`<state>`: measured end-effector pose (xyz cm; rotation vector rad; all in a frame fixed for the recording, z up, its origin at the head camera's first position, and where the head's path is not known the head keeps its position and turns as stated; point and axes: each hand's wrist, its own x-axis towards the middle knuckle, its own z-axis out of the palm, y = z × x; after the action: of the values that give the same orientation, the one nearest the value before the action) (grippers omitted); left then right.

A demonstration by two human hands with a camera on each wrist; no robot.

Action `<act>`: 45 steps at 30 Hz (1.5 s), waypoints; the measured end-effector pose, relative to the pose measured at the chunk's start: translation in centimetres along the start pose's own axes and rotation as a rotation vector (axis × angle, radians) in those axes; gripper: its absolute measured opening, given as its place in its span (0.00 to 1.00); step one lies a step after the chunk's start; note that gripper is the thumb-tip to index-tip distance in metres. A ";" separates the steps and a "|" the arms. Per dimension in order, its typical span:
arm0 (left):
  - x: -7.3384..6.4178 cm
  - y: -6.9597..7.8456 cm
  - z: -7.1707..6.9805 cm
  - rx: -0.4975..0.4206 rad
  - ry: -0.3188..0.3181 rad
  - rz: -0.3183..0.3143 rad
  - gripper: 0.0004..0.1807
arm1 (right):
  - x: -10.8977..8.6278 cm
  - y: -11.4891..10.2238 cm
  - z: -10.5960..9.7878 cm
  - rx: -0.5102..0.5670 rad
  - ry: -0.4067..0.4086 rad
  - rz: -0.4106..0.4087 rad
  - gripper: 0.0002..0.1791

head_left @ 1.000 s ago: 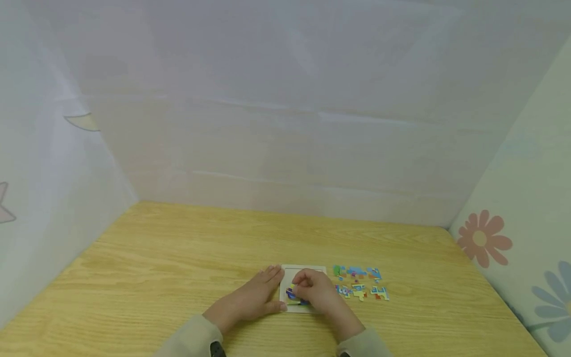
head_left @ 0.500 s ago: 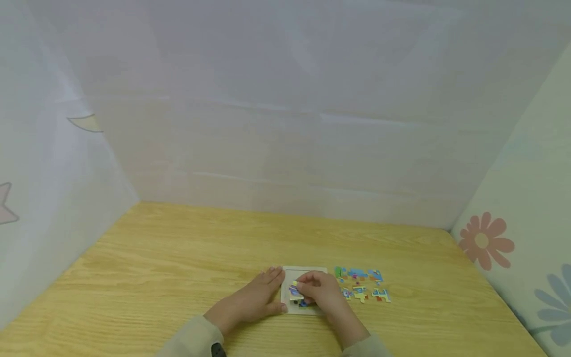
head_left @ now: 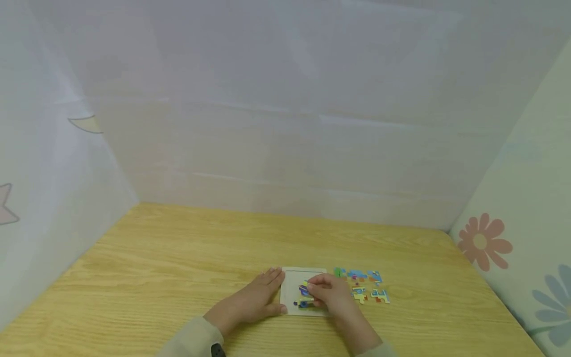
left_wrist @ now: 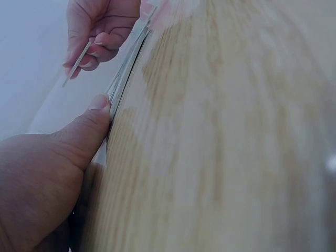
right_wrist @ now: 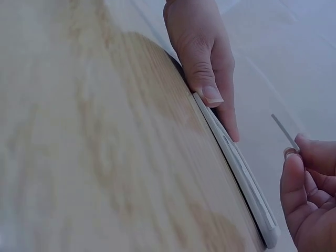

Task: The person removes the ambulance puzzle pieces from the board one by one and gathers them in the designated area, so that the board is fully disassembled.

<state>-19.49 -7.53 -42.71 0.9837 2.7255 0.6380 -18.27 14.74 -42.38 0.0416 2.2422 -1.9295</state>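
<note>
My left hand [head_left: 254, 298] lies with straight fingers along the left edge of a white puzzle tray [head_left: 290, 285], its thumb at the near left corner. In the right wrist view the thumb presses on the end of the tray's rim [right_wrist: 242, 181]. Thumb and fingers of my right hand [head_left: 333, 293] pinch a purple and yellow puzzle piece [head_left: 304, 289] above the tray. Seen from the left wrist, that thin piece [left_wrist: 76, 64] is tilted and raised over the tray. Blue and dark puzzle pieces [head_left: 305, 304] lie along the tray's near side, partly hidden by the right hand.
Right of the tray, several loose puzzle pieces [head_left: 358, 273] lie in two rows on the wooden table [head_left: 200, 253]; the right hand covers part of them. Pale cloth walls [head_left: 285, 148] enclose the table at the back and both sides.
My right hand has drawn the pinched puzzle piece up and to the right, uncovering pieces at the tray's near side. The left hand has stayed in place.
</note>
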 end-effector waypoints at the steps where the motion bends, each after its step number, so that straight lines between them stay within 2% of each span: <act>1: 0.0 0.0 0.0 -0.003 -0.002 -0.003 0.45 | -0.1 0.0 -0.1 0.007 0.002 0.001 0.14; 9: 0.0 0.1 -0.2 -0.012 -0.014 -0.016 0.46 | -0.6 0.1 -1.5 0.020 -0.008 -0.039 0.14; 15: 0.2 0.1 -0.1 0.000 -0.010 -0.008 0.46 | -0.8 0.8 -2.9 0.042 -0.025 -0.025 0.14; 22: 0.3 0.2 -0.1 -0.007 -0.015 -0.008 0.45 | -1.4 1.3 -4.1 0.088 0.018 0.012 0.16; 28: 0.2 0.1 -0.1 -0.006 -0.016 -0.013 0.46 | -2.0 1.3 -5.4 0.029 -0.006 0.011 0.17; 35: 0.2 0.0 0.0 -0.005 -0.019 -0.015 0.46 | -2.7 1.2 -6.5 -0.023 0.004 0.028 0.14; 45: 0.2 -0.2 0.0 -0.027 -0.022 -0.011 0.47 | -3.3 1.5 -7.6 -0.178 0.030 0.069 0.15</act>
<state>-19.74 -7.59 -42.78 0.9631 2.6937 0.6568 -15.70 22.73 -42.24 0.1225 2.3894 -1.6991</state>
